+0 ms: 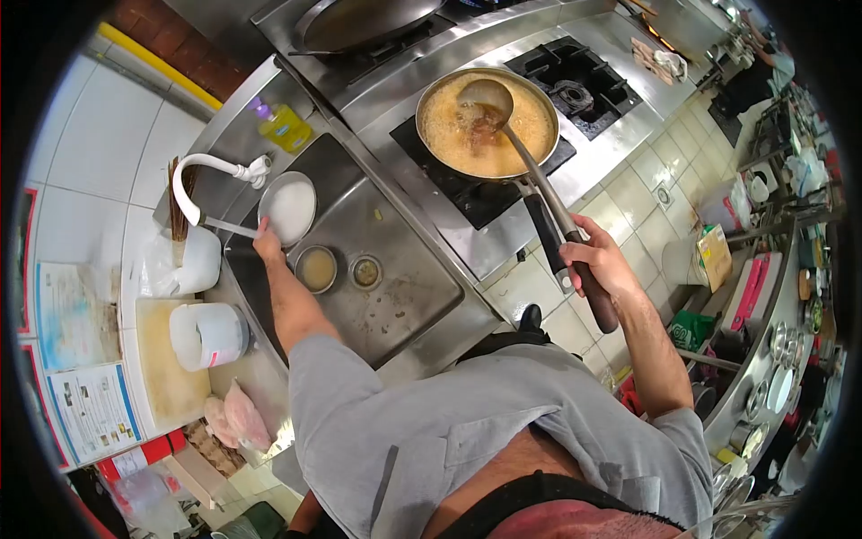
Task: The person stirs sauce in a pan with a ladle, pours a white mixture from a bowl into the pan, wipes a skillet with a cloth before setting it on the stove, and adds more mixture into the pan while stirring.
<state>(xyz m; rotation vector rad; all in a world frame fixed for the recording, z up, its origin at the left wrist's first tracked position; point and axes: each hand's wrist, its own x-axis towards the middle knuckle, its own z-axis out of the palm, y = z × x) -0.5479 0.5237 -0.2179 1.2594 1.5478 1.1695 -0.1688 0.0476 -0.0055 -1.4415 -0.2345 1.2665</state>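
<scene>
My right hand is wrapped round the dark handle of a ladle. The ladle's bowl dips into light-brown bubbling liquid in a pan on the stove. The pan's own black handle lies just beside the ladle's handle. Over the sink, my left hand grips the edge of a round bowl that looks white inside. A white curved tap stands by it, with a pale streak like running water from its mouth toward the bowl. Some left fingers are hidden.
A small metal bowl of cloudy liquid sits in the sink near the drain. Yellow soap stands behind the tap. White tubs are at the left. Another burner lies beyond the pan. A person is far right.
</scene>
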